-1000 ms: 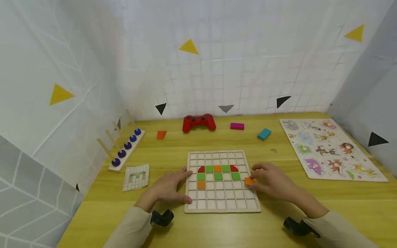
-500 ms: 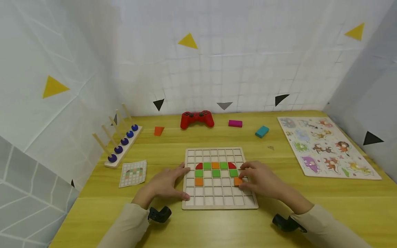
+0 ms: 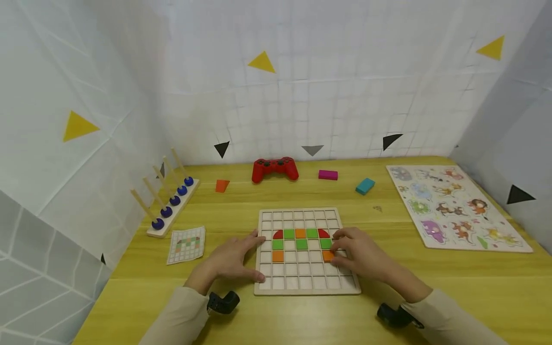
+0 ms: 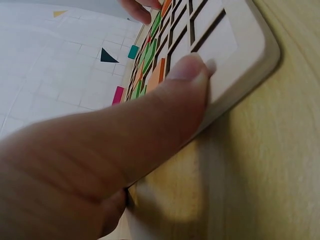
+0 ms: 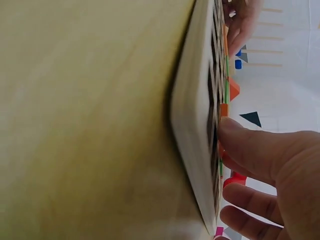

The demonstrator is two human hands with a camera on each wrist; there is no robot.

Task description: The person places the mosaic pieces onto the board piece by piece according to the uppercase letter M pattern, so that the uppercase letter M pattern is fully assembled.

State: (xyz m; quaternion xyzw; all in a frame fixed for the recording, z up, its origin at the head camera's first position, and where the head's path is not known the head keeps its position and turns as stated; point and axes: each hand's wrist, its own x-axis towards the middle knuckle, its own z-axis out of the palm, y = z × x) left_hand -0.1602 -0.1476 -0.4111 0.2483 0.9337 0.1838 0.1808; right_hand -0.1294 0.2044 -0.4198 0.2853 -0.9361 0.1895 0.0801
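Observation:
A wooden grid board (image 3: pixel 306 289) lies on the yellow table in front of me. Red, green and orange tiles fill part of its upper rows, among them a lone orange tile (image 3: pixel 278 256) at the left. My left hand (image 3: pixel 235 258) rests flat against the board's left edge, and its thumb (image 4: pixel 190 75) presses the near corner of the board (image 4: pixel 240 65). My right hand (image 3: pixel 360 254) is at the board's right side and pinches an orange tile (image 3: pixel 328 255) that sits in a cell just below the right green tile (image 3: pixel 325 243). In the right wrist view the thumb (image 5: pixel 240 140) touches the board (image 5: pixel 195 125) edge-on.
Along the back stand a red game controller (image 3: pixel 275 169), a magenta block (image 3: pixel 328 175), a teal block (image 3: pixel 365 186) and an orange wedge (image 3: pixel 222 186). A peg rack with blue beads (image 3: pixel 170 203) and a pattern card (image 3: pixel 186 245) lie left. An animal puzzle (image 3: pixel 453 206) lies right.
My right hand has carried the orange tile leftward from the board's right edge into a cell under the right green tile. The left hand has kept its place on the board.

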